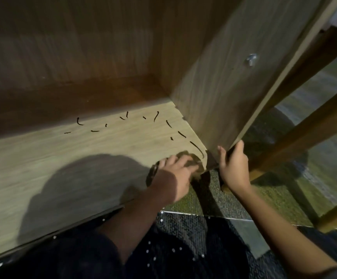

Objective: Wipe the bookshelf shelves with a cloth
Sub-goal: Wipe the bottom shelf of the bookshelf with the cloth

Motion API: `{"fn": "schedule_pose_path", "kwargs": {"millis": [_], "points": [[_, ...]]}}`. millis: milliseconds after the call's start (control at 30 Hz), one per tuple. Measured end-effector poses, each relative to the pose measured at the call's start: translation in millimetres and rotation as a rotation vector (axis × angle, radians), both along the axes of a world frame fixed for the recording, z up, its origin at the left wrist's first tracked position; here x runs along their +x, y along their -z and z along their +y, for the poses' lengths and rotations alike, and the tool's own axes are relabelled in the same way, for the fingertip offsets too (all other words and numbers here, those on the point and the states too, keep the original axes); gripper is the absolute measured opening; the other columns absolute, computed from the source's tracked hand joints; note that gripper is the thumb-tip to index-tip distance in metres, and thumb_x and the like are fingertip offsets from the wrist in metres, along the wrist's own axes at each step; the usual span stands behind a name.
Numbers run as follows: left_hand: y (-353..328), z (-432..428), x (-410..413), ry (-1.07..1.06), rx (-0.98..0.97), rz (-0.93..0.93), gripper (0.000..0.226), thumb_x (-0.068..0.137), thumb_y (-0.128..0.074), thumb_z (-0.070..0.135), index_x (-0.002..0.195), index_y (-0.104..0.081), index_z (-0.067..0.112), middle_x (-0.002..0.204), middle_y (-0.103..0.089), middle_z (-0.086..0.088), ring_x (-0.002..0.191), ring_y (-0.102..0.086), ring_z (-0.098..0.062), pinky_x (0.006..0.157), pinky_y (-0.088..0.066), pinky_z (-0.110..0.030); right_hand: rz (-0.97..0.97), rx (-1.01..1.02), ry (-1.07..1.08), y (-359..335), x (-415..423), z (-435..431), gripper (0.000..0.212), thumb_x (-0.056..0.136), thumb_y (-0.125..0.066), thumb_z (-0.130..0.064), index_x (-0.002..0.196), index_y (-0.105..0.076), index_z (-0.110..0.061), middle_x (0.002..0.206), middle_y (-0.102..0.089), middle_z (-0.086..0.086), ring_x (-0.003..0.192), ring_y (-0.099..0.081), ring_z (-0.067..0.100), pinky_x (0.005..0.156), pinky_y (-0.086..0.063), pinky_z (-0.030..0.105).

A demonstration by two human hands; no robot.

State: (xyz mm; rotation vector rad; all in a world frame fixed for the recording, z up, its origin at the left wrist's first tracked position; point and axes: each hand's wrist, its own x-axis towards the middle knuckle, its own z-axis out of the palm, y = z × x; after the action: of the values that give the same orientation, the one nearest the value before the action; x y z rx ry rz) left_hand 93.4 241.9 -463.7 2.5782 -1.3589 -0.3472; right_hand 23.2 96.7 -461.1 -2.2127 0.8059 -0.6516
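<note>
My left grip (175,172) holds the brownish cloth (192,161) bunched at the front right corner of the pale wood-grain shelf (83,158).

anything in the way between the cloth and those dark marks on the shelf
Nothing visible. The left hand holds the cloth beside the nearest dark marks; only bare shelf lies between. The right hand grips the side panel.

Wooden rail frame (314,127) stands right, over grey-green carpet (236,202). Dark fabric with small shiny dots (175,254) lies at bottom centre.
</note>
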Motion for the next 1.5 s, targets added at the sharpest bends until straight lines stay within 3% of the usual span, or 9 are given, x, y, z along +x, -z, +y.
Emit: {"fn": "schedule_pose_path", "kwargs": {"millis": [100,300,433,567,733,933,1167,1367,1500], "points": [[1.9,6.4,0.8,0.051,-0.043,0.032,0.057,0.092,-0.045,0.015,0.143,-0.032,0.037,0.152,-0.02,0.012,0.132,-0.025,-0.017,0.108,-0.02,-0.037,-0.013,0.004,-0.029,3.0,-0.8,-2.7,0.026,0.095,-0.049,-0.018,0.115,-0.04,-0.005,0.108,-0.063,0.012,0.091,-0.064,0.025,0.072,-0.054,0.033],[-5.0,-49.4,41.2,-0.182,0.02,-0.009,0.056,0.092,-0.045,0.015,0.144,-0.034,0.031,0.151,-0.024,0.002,0.132,-0.028,-0.024,0.109,-0.023,-0.041,-0.033,0.015,-0.065,3.7,-2.8,-5.2,0.026,0.095,-0.049,-0.018,0.117,-0.04,-0.007,0.112,-0.062,0.009,0.095,-0.062,0.023,0.073,-0.051,0.029],[-3.3,-58.6,9.9,-0.03,0.02,-0.036,0.054,0.092,-0.046,0.019,0.144,-0.034,0.029,0.15,-0.024,0.002,0.13,-0.029,-0.024,0.108,-0.023,-0.039,-0.061,0.005,-0.089,5.6,-2.9,-7.5,0.017,0.095,-0.049,-0.019,0.106,-0.038,-0.014,0.103,-0.064,0.011,0.085,-0.064,0.026,0.066,-0.05,0.032],[10.1,-16.8,24.8,0.025,-0.079,0.011,0.05,0.091,-0.045,0.017,0.138,-0.043,0.035,0.151,-0.027,0.007,0.128,-0.034,-0.022,0.107,-0.03,-0.042,-0.053,0.009,-0.114,5.9,-3.3,-8.3,0.019,0.095,-0.048,-0.021,0.102,-0.031,-0.022,0.103,-0.062,0.007,0.085,-0.063,0.022,0.071,-0.054,0.038],[-4.8,-60.5,33.9,-0.209,0.037,-0.031,0.053,0.092,-0.045,0.023,0.143,-0.035,0.032,0.152,-0.023,0.003,0.131,-0.027,-0.022,0.107,-0.025,-0.037,-0.077,-0.003,-0.098,7.2,-1.6,-6.7,0.016,0.095,-0.048,-0.019,0.105,-0.036,-0.015,0.098,-0.055,-0.001,0.085,-0.059,0.017,0.068,-0.046,0.025],[2.0,-32.6,-19.5,-0.067,0.006,-0.069,0.057,0.094,-0.042,0.019,0.148,-0.024,0.027,0.153,-0.016,0.003,0.133,-0.023,-0.025,0.108,-0.02,-0.039,-0.086,-0.008,-0.099,8.6,-3.1,-7.2,0.018,0.094,-0.049,-0.018,0.1,-0.033,-0.019,0.098,-0.059,0.004,0.087,-0.062,0.025,0.066,-0.046,0.026],[-7.1,-77.7,34.3,-0.258,0.018,0.008,0.05,0.093,-0.046,0.017,0.14,-0.041,0.032,0.15,-0.026,0.005,0.129,-0.029,-0.021,0.105,-0.024,-0.036,-0.085,-0.04,-0.092,11.7,-2.8,-8.0,0.02,0.094,-0.049,-0.017,0.11,-0.041,-0.006,0.104,-0.061,0.012,0.089,-0.062,0.027,0.066,-0.044,0.026],[4.3,-27.2,0.0,-0.052,-0.051,-0.006,0.048,0.093,-0.045,0.019,0.14,-0.041,0.033,0.151,-0.025,0.007,0.127,-0.029,-0.022,0.104,-0.024,-0.037,-0.078,-0.035,-0.104,10.2,-3.5,-8.1,0.016,0.094,-0.049,-0.019,0.101,-0.035,-0.016,0.098,-0.062,0.009,0.081,-0.064,0.026,0.063,-0.05,0.032],[4.6,-44.1,27.5,-0.137,-0.007,0.013,0.055,0.091,-0.047,0.016,0.141,-0.038,0.038,0.151,-0.024,0.008,0.126,-0.029,-0.022,0.103,-0.023,-0.035,-0.078,-0.03,-0.114,10.3,-3.9,-8.4,0.021,0.094,-0.049,-0.018,0.11,-0.04,-0.008,0.096,-0.06,0.003,0.078,-0.062,0.02,0.061,-0.048,0.029]]}}
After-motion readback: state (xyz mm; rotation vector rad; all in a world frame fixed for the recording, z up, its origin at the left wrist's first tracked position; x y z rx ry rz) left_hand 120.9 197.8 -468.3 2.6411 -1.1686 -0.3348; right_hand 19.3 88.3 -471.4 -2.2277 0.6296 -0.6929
